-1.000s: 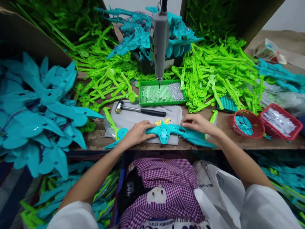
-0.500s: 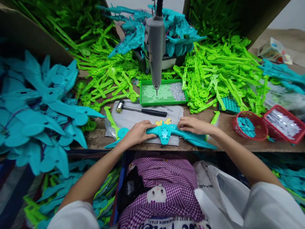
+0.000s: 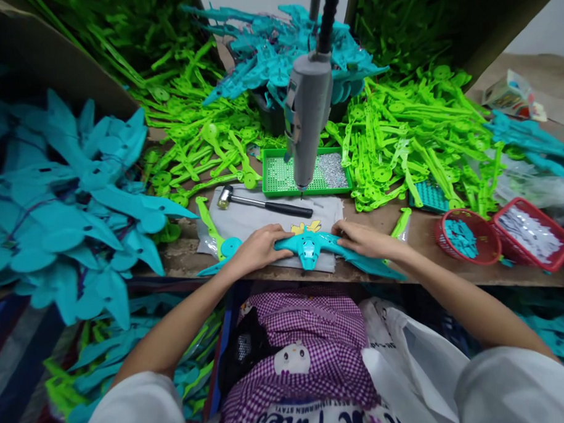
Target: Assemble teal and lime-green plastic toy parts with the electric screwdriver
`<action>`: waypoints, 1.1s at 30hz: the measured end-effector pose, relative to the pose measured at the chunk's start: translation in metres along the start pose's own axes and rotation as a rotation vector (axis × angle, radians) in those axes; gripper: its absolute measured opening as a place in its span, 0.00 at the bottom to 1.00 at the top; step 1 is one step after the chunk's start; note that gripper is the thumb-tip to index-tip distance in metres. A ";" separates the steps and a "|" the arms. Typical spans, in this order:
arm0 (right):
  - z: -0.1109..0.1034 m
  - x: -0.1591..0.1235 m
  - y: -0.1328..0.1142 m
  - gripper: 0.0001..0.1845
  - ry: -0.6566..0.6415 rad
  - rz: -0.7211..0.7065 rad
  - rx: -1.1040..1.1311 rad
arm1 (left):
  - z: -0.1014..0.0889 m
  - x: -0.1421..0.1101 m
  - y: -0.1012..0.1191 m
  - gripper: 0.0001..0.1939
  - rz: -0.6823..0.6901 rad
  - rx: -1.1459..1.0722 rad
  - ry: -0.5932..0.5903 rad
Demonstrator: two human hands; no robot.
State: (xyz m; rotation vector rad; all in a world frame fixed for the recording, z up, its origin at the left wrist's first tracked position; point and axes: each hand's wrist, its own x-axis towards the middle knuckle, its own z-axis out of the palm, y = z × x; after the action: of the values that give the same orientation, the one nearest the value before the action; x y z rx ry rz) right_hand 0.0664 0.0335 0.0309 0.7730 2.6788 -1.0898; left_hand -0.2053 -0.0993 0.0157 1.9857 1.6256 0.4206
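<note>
A teal plastic toy body [image 3: 308, 247] with long wings lies on a grey cloth [image 3: 245, 216] at the bench's front edge. My left hand [image 3: 255, 249] curls over its left wing and presses it down. On the right wing rests my right hand [image 3: 364, 238], fingers closed on the plastic. Just beyond the toy, a grey hanging screwdriver [image 3: 309, 118] points its tip down at a green screw tray [image 3: 306, 172].
A small hammer [image 3: 263, 203] lies on the cloth. Heaps of bright green parts [image 3: 409, 139] and teal parts [image 3: 78, 200] cover the bench. Two red baskets [image 3: 468, 237], [image 3: 535, 230] stand at the right. A white plastic bag [image 3: 407, 349] is on my lap.
The hanging screwdriver has swung to the right and nearer to me. My hands have stayed on the teal toy with hardly any shift.
</note>
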 end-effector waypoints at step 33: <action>-0.082 0.171 -0.046 0.18 1.032 -0.196 0.770 | 0.003 -0.006 -0.002 0.24 -0.008 -0.032 0.010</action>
State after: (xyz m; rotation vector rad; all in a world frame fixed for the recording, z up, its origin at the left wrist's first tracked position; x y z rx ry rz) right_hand -0.0991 0.1308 0.0640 1.5594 3.0707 -2.3649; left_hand -0.2066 -0.1057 0.0133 1.9561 1.6228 0.4517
